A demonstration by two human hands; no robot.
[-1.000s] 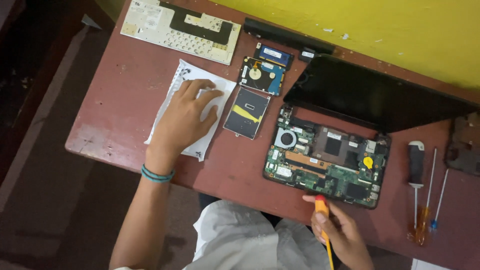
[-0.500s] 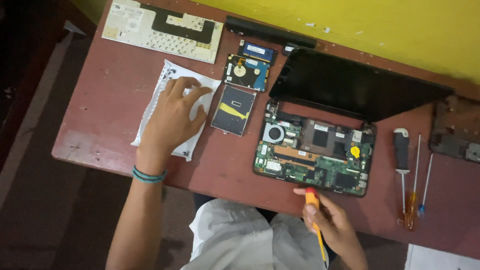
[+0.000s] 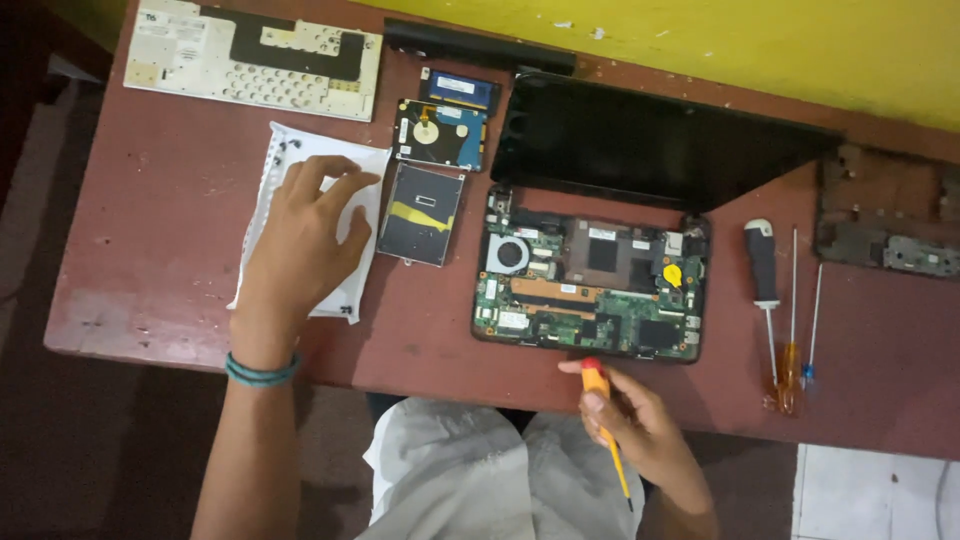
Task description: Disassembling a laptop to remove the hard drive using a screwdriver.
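Observation:
My left hand [image 3: 305, 235] lies palm down on a white sheet of paper [image 3: 272, 165] with small dark screws on it, fingers spread. A teal band circles that wrist. My right hand [image 3: 630, 415] grips an orange-handled screwdriver [image 3: 597, 384] at the table's near edge, its yellow shaft pointing back toward me. Just beyond that hand lies an opened small laptop [image 3: 590, 285] with its green circuit board, fan and yellow part exposed, and its dark screen [image 3: 650, 140] folded back flat.
A metal drive caddy [image 3: 420, 213], a bare hard drive [image 3: 440, 133] and a small blue board [image 3: 460, 88] lie between paper and laptop. A removed keyboard [image 3: 250, 55] and black battery bar [image 3: 480, 45] sit at the back. Three screwdrivers [image 3: 785, 300] and a dark cover [image 3: 885, 215] lie right.
The view has shifted, so everything sits a little lower and to the right in the frame. My right hand with the screwdriver moved slightly right along the near edge. My left hand stays on the paper.

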